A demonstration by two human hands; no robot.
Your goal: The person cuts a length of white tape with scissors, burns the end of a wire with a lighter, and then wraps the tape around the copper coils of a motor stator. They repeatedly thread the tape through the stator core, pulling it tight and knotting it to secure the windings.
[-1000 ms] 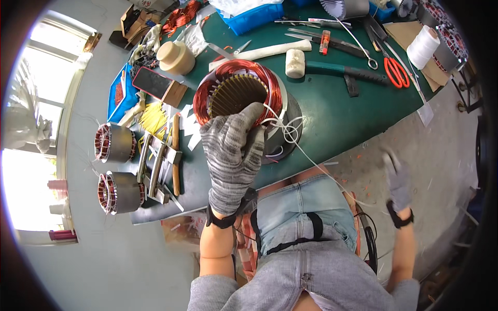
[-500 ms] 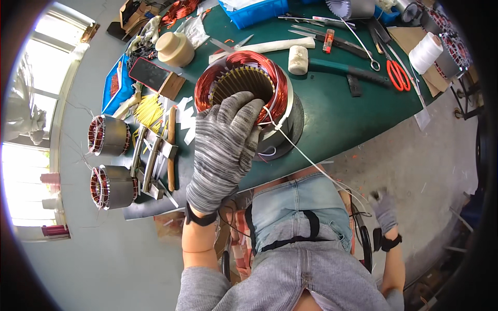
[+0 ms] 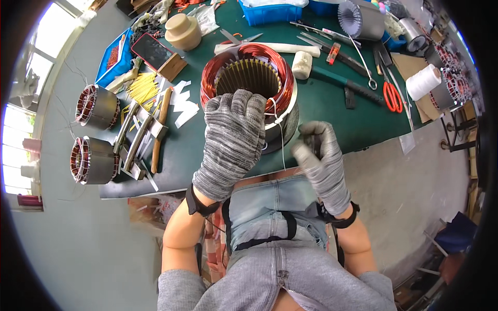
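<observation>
A motor stator [image 3: 284,78] with red copper windings stands near the table's front edge, its slots lined in yellow. My left hand [image 3: 233,135], in a grey striped glove, is wrapped over the winding's near rim with its fingertips inside the bore. White cord [image 3: 282,140] is tied around the winding at the near right, and its tail hangs down beside the stator. To the right, apart from the stator, is my gloved right hand [image 3: 327,166]. Its thumb and forefinger are curved and apart, the thumb smeared by motion, and I see nothing held.
Left on the table lie a wooden stick [image 3: 162,129], metal bars and yellow strips [image 3: 142,89]; two smaller stators [image 3: 101,160] stand beyond. A white mallet head [image 3: 302,65] with green handle, red-handled scissors [image 3: 392,97] and a thread spool [image 3: 423,82] are at right. Blue bins [image 3: 270,14] stand behind.
My right hand has come in from the far lower right to beside the stator. The cord, stretched toward that hand before, now hangs slack. My left hand stays on the winding.
</observation>
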